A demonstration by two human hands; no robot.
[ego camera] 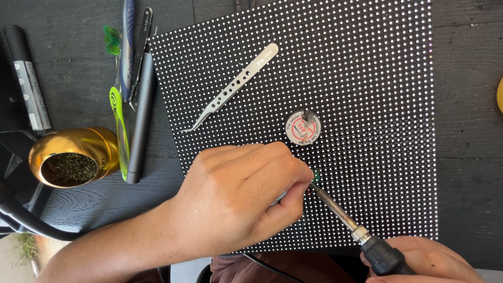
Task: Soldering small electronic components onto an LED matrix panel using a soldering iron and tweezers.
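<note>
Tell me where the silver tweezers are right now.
In the head view the silver tweezers lie diagonally on the upper left part of the dotted LED panel, up and left of the small round wick spool, above the left hand.

Right hand (424, 262) mostly cut off below LED panel (367, 78); iron tip hidden behind left hand (236, 199) fingertips.

We look straight down on a dark, almost black wooden desk (78, 68) whose planks show a clear grain and narrow seams running both across and along the top. Bright, even light falls on it from above, so the wood at the right edge (466, 105) reads a dull grey. Past the desk's near left corner we see a pale strip of floor (15, 259) with a small green tuft on it.
</note>
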